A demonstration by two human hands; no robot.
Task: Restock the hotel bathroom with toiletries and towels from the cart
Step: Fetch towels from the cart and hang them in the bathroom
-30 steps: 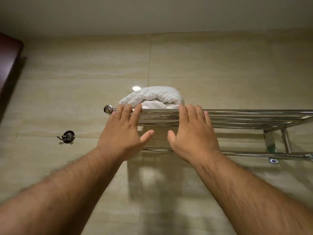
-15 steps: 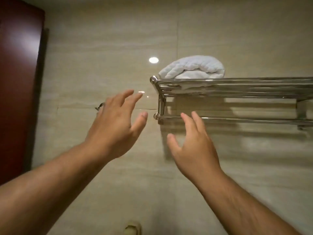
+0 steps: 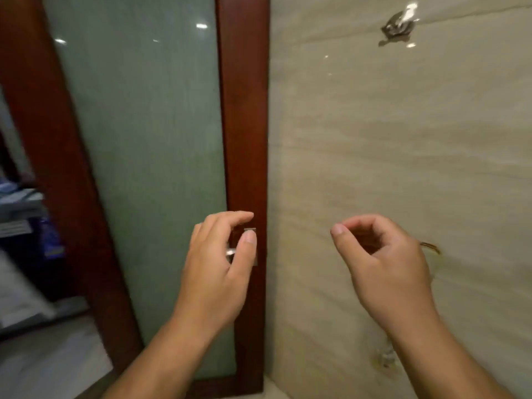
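Frosted-glass door (image 3: pixel 144 139) ahead of left hand (image 3: pixel 218 269); tiled wall (image 3: pixel 403 168) behind right hand (image 3: pixel 383 263). Cart (image 3: pixel 20 208) far left of both hands, past the door. Advise facing it squarely before reaching. It appears blurred, with shelves of pale folded stock. Both hands loosely curled, empty.

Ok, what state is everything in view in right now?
Door: open, standing by the wall.
Door handle: half hidden, contact unclear.
Left hand: loosely curled, empty.
Right hand: loosely curled, empty.
Wall hook: bare.
Cart: blurred, shelves stocked.
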